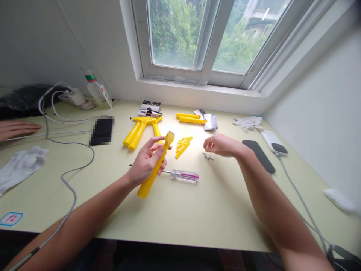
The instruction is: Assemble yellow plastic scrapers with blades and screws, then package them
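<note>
My left hand (148, 160) is wrapped round a yellow plastic handle (150, 184), tilted with its narrow head up and to the right. My right hand (218, 145) hovers just above several small screws (208, 156), its fingers curled together; whether anything is between the fingertips is too small to tell. Under and right of my left hand lies a screwdriver (184, 176) with a clear handle. Small yellow pieces (183, 146) lie between my hands. Farther back are more yellow handles (135, 133) and two thin yellow parts (191, 119).
Packets (211, 122) lie at the back, gloves (249, 122) at both sides. On the right are a black phone (258, 155) and a white device (273, 142). At left are a bottle (97, 90), cables, a dark pixelated object (102, 130) and another person's hand (19, 129).
</note>
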Demonstrator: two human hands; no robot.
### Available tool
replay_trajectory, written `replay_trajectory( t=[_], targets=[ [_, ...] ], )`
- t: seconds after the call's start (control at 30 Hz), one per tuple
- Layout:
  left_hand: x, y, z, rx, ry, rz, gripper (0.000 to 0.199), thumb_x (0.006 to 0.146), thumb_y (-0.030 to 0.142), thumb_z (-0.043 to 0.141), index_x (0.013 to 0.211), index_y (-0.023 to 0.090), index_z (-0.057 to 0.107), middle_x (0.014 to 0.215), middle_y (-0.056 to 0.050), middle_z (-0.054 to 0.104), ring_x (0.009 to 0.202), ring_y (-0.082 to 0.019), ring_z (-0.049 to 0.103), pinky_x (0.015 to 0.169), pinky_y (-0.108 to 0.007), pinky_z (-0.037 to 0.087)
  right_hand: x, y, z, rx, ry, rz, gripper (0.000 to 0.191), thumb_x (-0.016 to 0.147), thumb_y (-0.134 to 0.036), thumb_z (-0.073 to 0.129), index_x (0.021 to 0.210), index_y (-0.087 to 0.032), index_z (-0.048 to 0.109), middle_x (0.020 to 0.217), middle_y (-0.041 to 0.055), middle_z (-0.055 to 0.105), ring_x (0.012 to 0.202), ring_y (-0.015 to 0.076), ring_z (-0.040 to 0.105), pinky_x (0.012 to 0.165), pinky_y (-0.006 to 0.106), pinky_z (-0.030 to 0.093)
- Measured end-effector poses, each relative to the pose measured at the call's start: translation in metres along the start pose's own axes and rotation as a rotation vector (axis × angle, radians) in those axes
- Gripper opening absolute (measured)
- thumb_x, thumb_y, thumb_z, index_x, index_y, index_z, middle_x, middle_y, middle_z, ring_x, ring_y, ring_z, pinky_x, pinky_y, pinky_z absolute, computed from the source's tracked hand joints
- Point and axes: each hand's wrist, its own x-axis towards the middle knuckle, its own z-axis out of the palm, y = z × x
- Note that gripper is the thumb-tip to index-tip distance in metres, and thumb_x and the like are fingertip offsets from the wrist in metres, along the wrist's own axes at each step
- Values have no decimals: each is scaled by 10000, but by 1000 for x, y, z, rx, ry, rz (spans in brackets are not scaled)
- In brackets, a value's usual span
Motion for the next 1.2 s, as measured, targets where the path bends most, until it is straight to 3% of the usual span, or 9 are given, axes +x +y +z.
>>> replay_trajectory(
  t=[0.1, 0.37, 0.5, 0.57, 0.7, 0.83, 1.07, 1.2],
  targets=[
    [3, -1, 2, -135, 6, -79, 364, 875, 389, 634, 1170, 280, 449, 1124, -76, 632, 501, -96, 604, 382, -219, 471, 7, 2, 7, -23, -31, -3, 159, 763, -294, 635, 872, -222, 727, 896, 65, 729, 721, 189, 638, 577, 274, 437],
    [3, -6, 2, -248, -9, -194, 433, 839, 380, 684, 1191, 300, 445, 1122, -66, 644, 539, -101, 616, 395, -206, 472, 17, 0, 22, -53, -3, 9, 82, 704, -244, 650, 693, -189, 711, 716, 84, 695, 616, 197, 592, 530, 287, 366],
    [2, -5, 2, -324, 0, -236, 430, 839, 362, 688, 1192, 318, 447, 1103, -56, 648, 533, -81, 596, 401, -179, 453, 11, -9, 17, -13, 38, -59, 133, 784, -270, 610, 772, -189, 715, 769, 69, 704, 643, 176, 593, 535, 275, 366],
    [1, -6, 2, -342, -22, -243, 412, 848, 363, 680, 1188, 322, 452, 1103, -55, 648, 525, -75, 590, 403, -177, 453, 5, -22, 13, 44, 141, -170, 181, 856, -298, 559, 832, -196, 706, 801, 49, 699, 669, 155, 590, 570, 266, 382],
    [-2, -9, 5, -345, -109, -253, 361, 874, 381, 650, 1173, 317, 459, 1108, -67, 648, 538, -98, 620, 391, -187, 461, -7, -58, 14, 184, 495, -483, 178, 910, -301, 559, 826, -188, 667, 758, 18, 637, 661, 124, 545, 610, 253, 388],
    [-7, -12, 11, -350, -172, -265, 326, 892, 392, 626, 1166, 308, 470, 1117, -81, 646, 547, -109, 632, 393, -199, 478, -11, -81, 23, 249, 628, -615, 157, 929, -277, 558, 830, -180, 631, 778, 16, 603, 664, 114, 524, 610, 246, 399],
    [-8, -14, 10, -324, -231, -228, 250, 943, 374, 547, 1163, 290, 464, 1114, -93, 647, 568, -116, 641, 405, -205, 497, -9, -86, 32, 304, 653, -580, 137, 917, -259, 572, 804, -182, 574, 755, 4, 578, 654, 113, 509, 611, 253, 400],
    [-7, -15, 8, -330, -250, -222, 230, 955, 355, 526, 1164, 285, 459, 1105, -92, 648, 550, -114, 633, 395, -206, 490, -9, -91, 34, 486, 643, -498, 152, 881, -269, 619, 793, -195, 520, 690, -28, 560, 601, 98, 478, 579, 237, 391]
  ],
)
